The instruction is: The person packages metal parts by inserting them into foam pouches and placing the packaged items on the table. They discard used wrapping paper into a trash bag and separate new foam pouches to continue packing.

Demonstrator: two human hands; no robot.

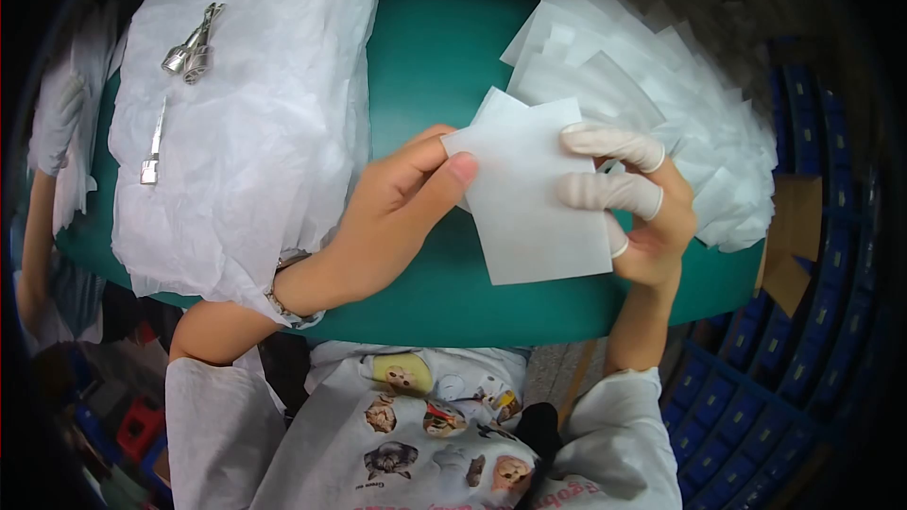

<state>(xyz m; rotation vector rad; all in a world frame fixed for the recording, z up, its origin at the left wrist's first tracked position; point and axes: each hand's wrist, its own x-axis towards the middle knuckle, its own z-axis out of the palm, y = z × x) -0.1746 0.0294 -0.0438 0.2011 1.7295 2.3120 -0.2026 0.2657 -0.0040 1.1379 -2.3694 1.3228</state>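
A small stack of white, slightly see-through paper sheets (534, 208) is held up over the green table (444, 57), its top corners fanned apart. My left hand (402, 203), bare-fingered, pinches the upper left edge between thumb and fingers. On the other side, my right hand (652, 203) wears white finger cots and grips the right edge, two fingers across the front and the thumb below. The rest of that hand's fingers are partly hidden behind the paper. Just beyond my right hand lies a large heap of similar white sheets (699, 123).
White wrapping paper (265, 85) lies layered at the left, with several silver metal pieces (194, 52) on it. At far left is another person's gloved hand (59, 123). Blue bins (803, 340) and a cardboard box (792, 227) stand beyond the table's right edge.
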